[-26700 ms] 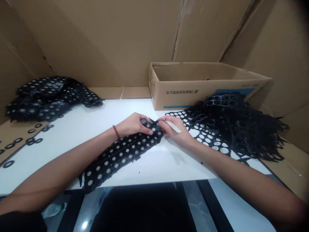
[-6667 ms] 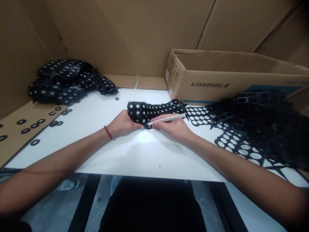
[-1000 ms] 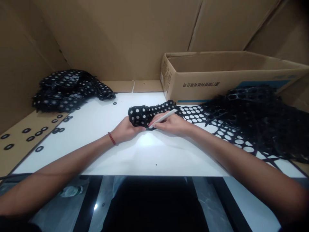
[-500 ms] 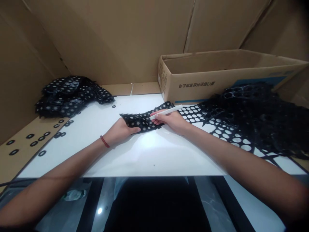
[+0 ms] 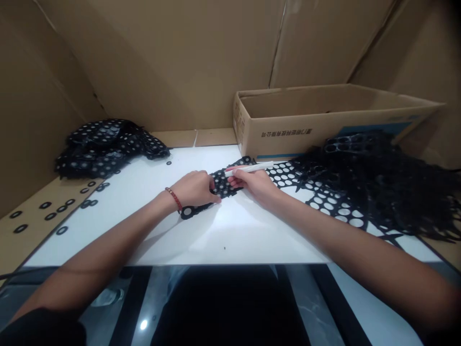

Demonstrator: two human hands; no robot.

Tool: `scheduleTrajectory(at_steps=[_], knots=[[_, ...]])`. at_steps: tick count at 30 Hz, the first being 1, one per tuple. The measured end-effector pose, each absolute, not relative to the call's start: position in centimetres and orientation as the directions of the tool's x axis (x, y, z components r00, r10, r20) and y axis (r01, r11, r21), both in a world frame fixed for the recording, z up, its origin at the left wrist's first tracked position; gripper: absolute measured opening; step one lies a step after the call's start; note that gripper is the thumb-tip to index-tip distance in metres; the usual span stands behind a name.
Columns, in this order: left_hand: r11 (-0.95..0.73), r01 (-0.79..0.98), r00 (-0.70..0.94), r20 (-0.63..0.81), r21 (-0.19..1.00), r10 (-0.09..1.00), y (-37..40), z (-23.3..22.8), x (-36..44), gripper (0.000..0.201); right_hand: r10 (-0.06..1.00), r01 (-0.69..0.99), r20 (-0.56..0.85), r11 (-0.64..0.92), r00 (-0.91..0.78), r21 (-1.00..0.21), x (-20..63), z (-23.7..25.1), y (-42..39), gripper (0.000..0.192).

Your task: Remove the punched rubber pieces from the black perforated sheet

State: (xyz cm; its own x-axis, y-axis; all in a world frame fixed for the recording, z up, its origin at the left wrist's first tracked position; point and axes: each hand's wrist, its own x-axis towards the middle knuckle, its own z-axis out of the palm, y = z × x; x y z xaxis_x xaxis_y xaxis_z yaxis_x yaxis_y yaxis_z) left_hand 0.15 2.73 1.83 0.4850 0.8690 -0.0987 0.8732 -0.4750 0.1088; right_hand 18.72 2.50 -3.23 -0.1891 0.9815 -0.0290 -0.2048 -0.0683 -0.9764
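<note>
A black rubbery sheet dotted with round holes lies on the white tabletop in front of me. My left hand is closed over its left part, fingers bent and thumb toward the near edge; a flap of the sheet shows below the wrist. In my right hand is a slim white pen-like stick, gripped like a pen and slanting up to the right. The fingertips of that hand are at the right part of the sheet. The tip of the stick is too small to make out.
A heap of dotted black sheets is at the back left, with several loose black rings nearby. Black webbed scrap is piled at the right, before an open cardboard box. Cardboard walls surround the table.
My left hand has moved right along the sheet and now covers its left part, where the sheet lay exposed before. My right hand keeps the stick at nearly the same spot, tilted a little flatter.
</note>
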Motion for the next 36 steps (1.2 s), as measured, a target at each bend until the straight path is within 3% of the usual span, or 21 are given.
scheduleTrajectory(at_steps=[6,11,22,36], knots=[[-0.554,0.826,0.553,0.043,0.107,0.832,2.3,0.2,0.1,0.021,0.992,-0.099,-0.023,-0.035,-0.127,-0.994,18.9,-2.8,0.7,0.027],[-0.66,0.742,0.646,0.142,0.113,0.75,1.7,-0.5,0.0,0.02,0.989,-0.072,0.027,0.017,-0.145,-0.997,18.8,-2.3,0.1,0.032],[-0.655,0.716,0.638,0.157,0.239,0.754,2.1,-1.5,-0.1,0.019,0.993,-0.004,0.038,0.038,-0.114,-0.999,19.6,-3.1,0.4,0.037],[-0.623,0.726,0.607,0.154,0.292,0.779,2.2,-1.9,0.1,0.022,0.992,0.103,0.038,0.051,-0.124,-0.993,19.3,-3.6,-0.4,0.037]])
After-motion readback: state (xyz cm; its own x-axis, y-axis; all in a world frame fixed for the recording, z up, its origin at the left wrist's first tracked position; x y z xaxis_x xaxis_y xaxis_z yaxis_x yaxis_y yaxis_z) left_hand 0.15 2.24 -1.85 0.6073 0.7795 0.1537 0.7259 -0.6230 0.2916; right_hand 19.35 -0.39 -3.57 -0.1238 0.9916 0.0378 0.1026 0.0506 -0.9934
